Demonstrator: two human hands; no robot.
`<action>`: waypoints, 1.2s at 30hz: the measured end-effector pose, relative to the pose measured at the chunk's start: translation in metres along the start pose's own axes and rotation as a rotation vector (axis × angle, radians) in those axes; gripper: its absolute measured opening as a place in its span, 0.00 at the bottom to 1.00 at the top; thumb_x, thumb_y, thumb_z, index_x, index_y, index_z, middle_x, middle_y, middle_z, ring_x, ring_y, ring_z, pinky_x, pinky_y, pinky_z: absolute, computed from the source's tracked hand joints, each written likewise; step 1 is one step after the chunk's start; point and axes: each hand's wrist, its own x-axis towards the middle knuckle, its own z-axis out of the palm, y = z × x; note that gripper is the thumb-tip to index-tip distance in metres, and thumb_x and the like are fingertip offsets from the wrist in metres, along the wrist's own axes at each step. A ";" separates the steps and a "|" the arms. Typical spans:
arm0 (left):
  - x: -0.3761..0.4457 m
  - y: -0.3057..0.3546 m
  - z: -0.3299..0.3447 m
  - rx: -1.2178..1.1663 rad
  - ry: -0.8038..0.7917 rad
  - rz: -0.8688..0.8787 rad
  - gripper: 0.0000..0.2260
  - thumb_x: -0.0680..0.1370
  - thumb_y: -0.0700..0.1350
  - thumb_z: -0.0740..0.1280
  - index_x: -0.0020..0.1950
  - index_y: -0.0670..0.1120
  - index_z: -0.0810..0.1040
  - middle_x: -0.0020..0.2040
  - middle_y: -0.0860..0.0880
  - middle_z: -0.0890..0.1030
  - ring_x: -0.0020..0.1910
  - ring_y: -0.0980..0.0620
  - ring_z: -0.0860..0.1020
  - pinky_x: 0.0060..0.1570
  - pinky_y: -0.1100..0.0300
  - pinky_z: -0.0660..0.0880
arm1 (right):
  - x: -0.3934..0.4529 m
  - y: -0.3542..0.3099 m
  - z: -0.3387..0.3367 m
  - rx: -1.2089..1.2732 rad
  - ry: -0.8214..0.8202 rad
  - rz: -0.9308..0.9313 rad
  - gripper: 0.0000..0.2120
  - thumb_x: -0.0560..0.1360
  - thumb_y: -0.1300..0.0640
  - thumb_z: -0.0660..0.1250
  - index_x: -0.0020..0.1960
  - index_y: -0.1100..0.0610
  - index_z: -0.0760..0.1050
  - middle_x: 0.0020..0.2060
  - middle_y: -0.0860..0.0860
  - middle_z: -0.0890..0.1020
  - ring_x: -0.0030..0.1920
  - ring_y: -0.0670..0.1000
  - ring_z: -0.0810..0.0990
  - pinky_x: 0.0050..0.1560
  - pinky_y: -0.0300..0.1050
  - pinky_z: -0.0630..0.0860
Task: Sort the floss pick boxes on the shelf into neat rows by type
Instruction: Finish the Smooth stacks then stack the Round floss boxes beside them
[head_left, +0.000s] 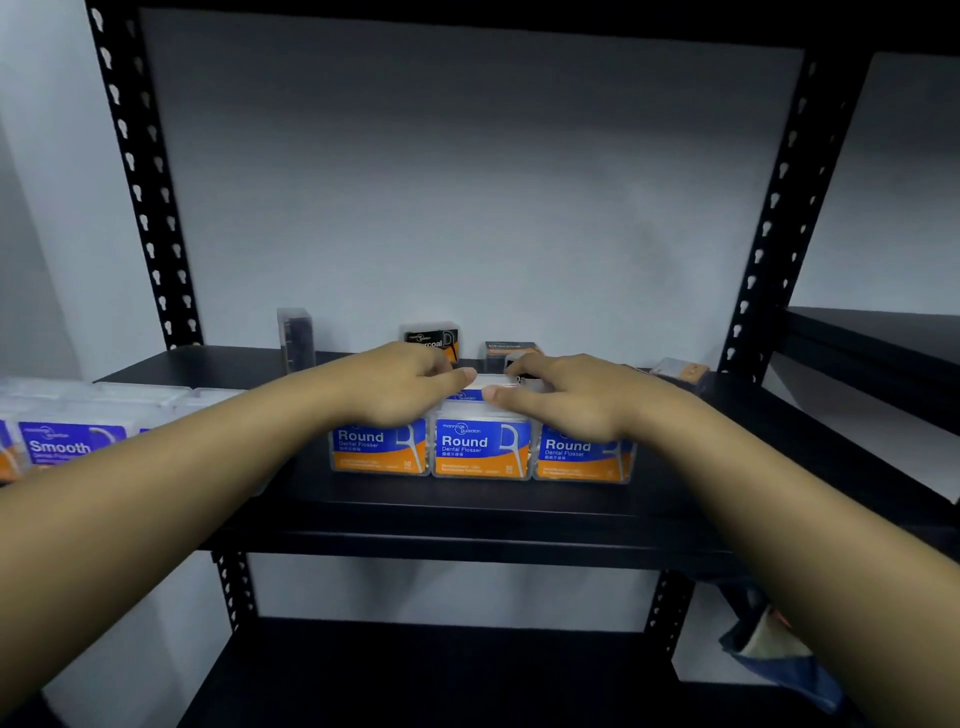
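Observation:
Three blue and orange "Round" floss boxes stand side by side at the shelf's front: left (379, 448), middle (480, 449), right (582, 460). Behind the middle one sits another Round box (488, 385), its white top showing between my hands. My left hand (400, 384) and my right hand (571, 395) both rest on top of this group, with the fingertips pinching that rear box from either side. Black "Charcoal" boxes stand at the back: one upright (431, 338), one lower (509, 349), one edge-on (296, 343). "Smooth" boxes (72, 441) sit at the far left.
The black metal shelf (467, 525) has perforated uprights at left (140, 182) and right (784, 197). Another tilted box (680, 371) lies at the back right. A lower shelf board (415, 670) and a dark cloth item (769, 639) are below. A second shelf unit (878, 338) stands right.

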 end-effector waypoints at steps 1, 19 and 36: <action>0.000 0.000 0.001 -0.002 0.007 0.007 0.22 0.82 0.64 0.54 0.60 0.51 0.78 0.55 0.50 0.83 0.52 0.52 0.81 0.55 0.52 0.77 | 0.001 0.000 0.001 0.005 0.008 0.001 0.31 0.78 0.29 0.54 0.74 0.45 0.68 0.64 0.49 0.81 0.51 0.48 0.80 0.52 0.47 0.77; -0.001 -0.003 0.010 0.027 0.126 0.117 0.24 0.83 0.61 0.55 0.46 0.45 0.81 0.39 0.47 0.83 0.40 0.50 0.81 0.40 0.51 0.76 | 0.004 0.002 0.013 -0.079 0.179 -0.039 0.30 0.79 0.27 0.45 0.63 0.41 0.77 0.56 0.47 0.84 0.50 0.50 0.80 0.50 0.49 0.76; -0.015 -0.017 0.004 -0.175 0.198 0.151 0.24 0.83 0.62 0.54 0.50 0.50 0.86 0.45 0.53 0.87 0.46 0.55 0.83 0.53 0.47 0.79 | -0.007 -0.009 0.012 -0.056 0.165 -0.115 0.31 0.63 0.19 0.65 0.51 0.43 0.75 0.45 0.41 0.77 0.43 0.40 0.75 0.39 0.44 0.70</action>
